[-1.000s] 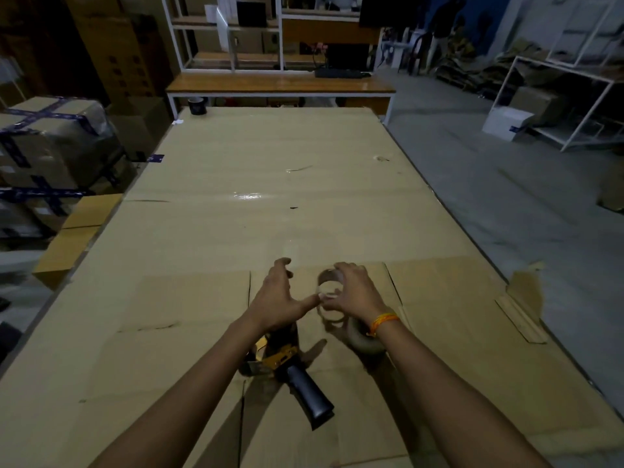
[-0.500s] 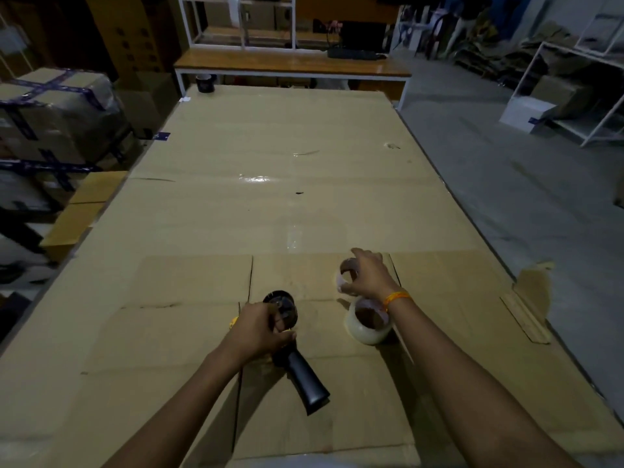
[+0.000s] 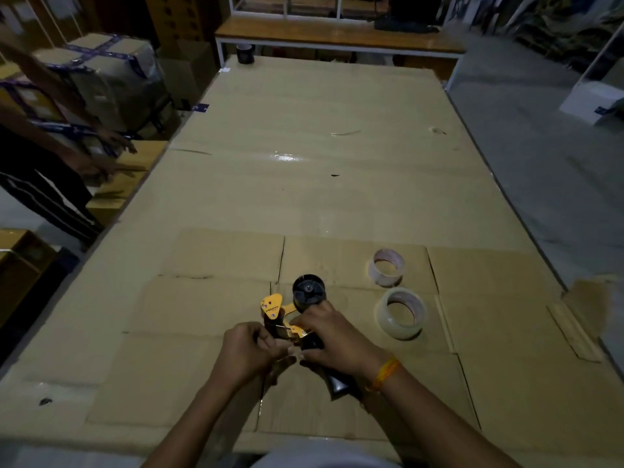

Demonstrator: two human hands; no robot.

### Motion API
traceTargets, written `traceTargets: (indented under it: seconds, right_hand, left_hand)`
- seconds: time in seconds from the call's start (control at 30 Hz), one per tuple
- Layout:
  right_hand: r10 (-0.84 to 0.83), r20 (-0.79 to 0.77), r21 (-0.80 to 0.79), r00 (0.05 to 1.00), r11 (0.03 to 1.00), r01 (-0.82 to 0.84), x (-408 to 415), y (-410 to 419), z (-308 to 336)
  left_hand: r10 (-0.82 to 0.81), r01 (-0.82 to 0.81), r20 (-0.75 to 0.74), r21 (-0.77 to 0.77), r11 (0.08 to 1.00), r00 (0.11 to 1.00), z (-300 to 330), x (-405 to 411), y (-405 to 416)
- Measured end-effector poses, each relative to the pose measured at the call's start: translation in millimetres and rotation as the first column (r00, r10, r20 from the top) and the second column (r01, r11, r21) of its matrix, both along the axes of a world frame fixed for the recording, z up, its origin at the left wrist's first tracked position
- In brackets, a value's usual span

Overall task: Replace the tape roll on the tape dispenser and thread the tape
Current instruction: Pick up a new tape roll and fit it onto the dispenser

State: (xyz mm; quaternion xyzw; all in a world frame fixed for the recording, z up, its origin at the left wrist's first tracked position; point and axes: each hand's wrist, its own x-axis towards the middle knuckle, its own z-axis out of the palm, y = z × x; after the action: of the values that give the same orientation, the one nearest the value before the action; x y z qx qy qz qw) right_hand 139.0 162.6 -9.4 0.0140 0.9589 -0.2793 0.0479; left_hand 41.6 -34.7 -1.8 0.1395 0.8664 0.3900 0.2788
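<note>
- The big table [image 3: 337,184], covered all over in flattened cardboard, stretched away ahead of both my hands, and a smaller loose cardboard sheet [image 3: 209,312] lay right under them.
- Far off to the left of my left hand stood another person [image 3: 44,157], beside a stack of wrapped boxes [image 3: 111,72] (blurred, so I could make out little more).
- The tape dispenser [image 3: 293,319] sat between my hands on the cardboard, its bare black spool hub [image 3: 308,292] just beyond my right knuckles, its yellow plate [image 3: 271,307] just beyond my left fingers, and its black handle [image 3: 337,383] running back under my right wrist.
- My right hand [image 3: 332,339] was curled over the dispenser where the handle meets the yellow frame, fingers closed on it, an orange band [image 3: 385,369] around the wrist.
- My left hand [image 3: 244,349] was closed in a loose fist against the near left side of the dispenser, fingertips pinched at the metal part by the yellow frame (what exactly they gripped I could not tell).
- The full roll of clear tape [image 3: 401,312] lay flat just to the right of my right hand, not touching it.
- The nearly spent roll [image 3: 388,266], mostly core, stood a little beyond that one, farther from my right hand.
- A small dark roll [image 3: 244,53] sat at the far end of the table, well away from both hands.
</note>
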Motion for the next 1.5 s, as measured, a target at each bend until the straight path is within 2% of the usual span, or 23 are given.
traceTargets:
  seconds: [0.1, 0.17, 0.27, 0.43, 0.53, 0.63, 0.73, 0.8, 0.87, 0.9, 0.97, 1.07, 1.17, 1.37, 1.5]
  right_hand:
    - [-0.013, -0.031, 0.016, 0.999, 1.0, 0.013, -2.9, -8.9, -11.2]
    - [-0.018, -0.037, -0.019, 0.999, 1.0, 0.017, -4.6, -13.3, -17.6]
    - [-0.069, -0.058, -0.106, 0.996, 0.992, 0.063, -9.8, -18.1, -22.1]
    - [-0.165, -0.126, -0.116, 0.978, 0.982, 0.151, -21.2, -34.8, -27.8]
    - [-0.237, -0.075, -0.202, 0.969, 0.955, 0.218, -26.4, -36.8, -18.5]
    - [-0.352, -0.087, -0.274, 0.932, 0.908, 0.318, -19.9, -20.8, 6.7]
    - [-0.573, -0.136, -0.179, 0.808, 0.816, 0.549, 6.3, 24.1, 29.9]
    - [-0.685, -0.107, 0.057, 0.721, 0.719, 0.692, 32.2, 60.4, 44.0]
    - [-0.717, 0.041, 0.275, 0.696, 0.677, 0.682, 54.1, 84.7, 53.8]
    - [-0.716, 0.133, 0.31, 0.686, 0.687, 0.657, 61.0, 87.9, 60.6]
    - [-0.719, 0.214, 0.262, 0.661, 0.694, 0.671, 68.4, 87.9, 61.8]
    - [-0.756, 0.168, 0.213, 0.633, 0.655, 0.725, 67.8, 83.0, 56.6]
    - [-0.804, 0.123, 0.155, 0.582, 0.594, 0.789, 66.5, 80.2, 52.9]
    - [-0.73, 0.06, 0.134, 0.68, 0.681, 0.72, 72.2, 77.7, 53.5]
    - [-0.627, 0.014, 0.042, 0.778, 0.778, 0.627, 47.0, 72.7, 63.0]
  left_hand:
    - [-0.01, -0.001, 0.275, 0.04, 0.999, 0.961, -1.8, 16.5, 1.9]
    - [-0.019, 0.005, 0.36, 0.041, 0.999, 0.933, -4.8, 25.3, 4.6]
    - [-0.068, 0.065, 0.384, 0.022, 0.998, 0.921, -5.7, 31.9, 10.8]
    - [-0.17, 0.173, 0.394, 0.028, 0.984, 0.903, -8.0, 28.0, 17.1]
    - [-0.186, 0.167, 0.421, 0.084, 0.982, 0.888, -15.4, 21.1, 15.9]
    - [-0.164, 0.084, 0.523, 0.173, 0.981, 0.837, -25.3, 20.7, 17.7]
    - [-0.115, -0.048, 0.641, 0.232, 0.972, 0.759, -35.5, 25.3, 20.7]
    - [-0.106, -0.105, 0.705, 0.248, 0.963, 0.701, -40.8, 26.3, 23.3]
    - [-0.108, -0.123, 0.741, 0.251, 0.96, 0.663, -43.0, 27.1, 26.3]
    - [-0.11, -0.132, 0.757, 0.252, 0.959, 0.645, -43.4, 27.5, 28.2]
    - [-0.122, -0.157, 0.787, 0.268, 0.95, 0.605, -44.0, 28.4, 30.9]
    - [-0.152, -0.175, 0.805, 0.301, 0.937, 0.574, -46.6, 26.8, 32.1]
    - [-0.185, -0.146, 0.793, 0.325, 0.935, 0.581, -51.5, 24.4, 29.4]
    - [-0.219, -0.141, 0.79, 0.358, 0.923, 0.572, -56.8, 24.7, 28.1]
    - [-0.211, -0.141, 0.791, 0.35, 0.926, 0.575, -55.5, 26.3, 29.9]
